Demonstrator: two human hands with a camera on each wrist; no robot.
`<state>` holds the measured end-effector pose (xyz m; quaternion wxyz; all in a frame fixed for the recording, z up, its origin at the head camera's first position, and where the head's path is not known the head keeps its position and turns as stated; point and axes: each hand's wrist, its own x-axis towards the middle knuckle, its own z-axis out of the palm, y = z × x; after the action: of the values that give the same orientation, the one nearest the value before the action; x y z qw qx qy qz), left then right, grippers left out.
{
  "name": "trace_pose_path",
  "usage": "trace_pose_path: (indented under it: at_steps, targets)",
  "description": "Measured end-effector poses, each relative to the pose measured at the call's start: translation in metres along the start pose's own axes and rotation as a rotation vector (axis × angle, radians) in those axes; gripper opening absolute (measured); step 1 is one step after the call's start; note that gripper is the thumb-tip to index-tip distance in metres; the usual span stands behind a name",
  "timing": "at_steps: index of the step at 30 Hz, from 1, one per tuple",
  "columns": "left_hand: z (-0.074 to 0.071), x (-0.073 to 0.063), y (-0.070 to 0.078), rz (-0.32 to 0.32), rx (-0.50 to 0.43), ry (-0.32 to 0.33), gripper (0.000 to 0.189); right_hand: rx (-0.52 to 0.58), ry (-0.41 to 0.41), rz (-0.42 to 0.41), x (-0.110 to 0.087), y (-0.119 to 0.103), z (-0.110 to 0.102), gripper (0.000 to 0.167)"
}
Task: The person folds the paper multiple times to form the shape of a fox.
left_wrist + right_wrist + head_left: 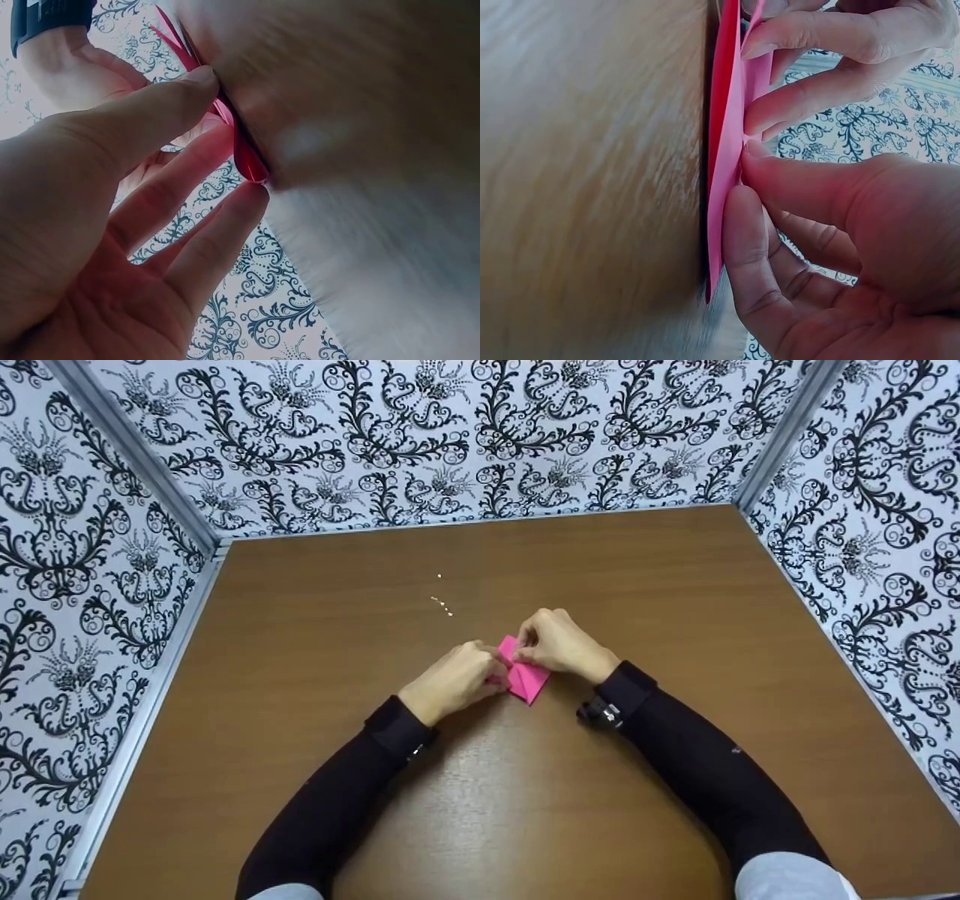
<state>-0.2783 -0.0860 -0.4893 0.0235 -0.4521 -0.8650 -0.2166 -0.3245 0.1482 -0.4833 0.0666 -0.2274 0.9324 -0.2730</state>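
Note:
A small folded sheet of pink paper [529, 681] lies on the table between two bare hands, with creased layers and a pointed corner toward the person. The left hand [463, 675] holds its left side, thumb and fingertips set along the paper [238, 142] in the left wrist view. From the far right, the right hand [561, 643] pinches a fold near the middle of the sheet with thumb and index finger. In the right wrist view the paper [724, 180] shows raised, parted layers, and the fingers [817, 37] of the left hand press on it just beside the right thumb.
The brown wooden table [337, 600] has a few small white specks [442, 604] beyond the left hand. Patterned black-and-white panels [480, 442] with metal corner posts stand at the back and both sides. Dark bands with small devices [600, 712] sit at the wrists.

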Motion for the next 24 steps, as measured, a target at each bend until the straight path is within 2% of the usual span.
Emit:
trace_pose_path:
  at_steps: [6, 14, 24]
  targets:
    - [0.0000, -0.0010, -0.0012, -0.001, -0.017, -0.005, 0.004, 0.003, 0.002, 0.029, -0.0004, -0.0007, 0.0008, 0.011]
    - [0.0017, -0.0003, -0.0015, -0.012, -0.004, -0.001, 0.002, 0.009, 0.020, 0.031, 0.0000, -0.0003, 0.0025, 0.012]
    - [0.0012, -0.0014, -0.0042, -0.029, -0.053, -0.012, 0.007, -0.006, 0.036, 0.025, 0.0012, -0.0015, 0.0035, 0.013]
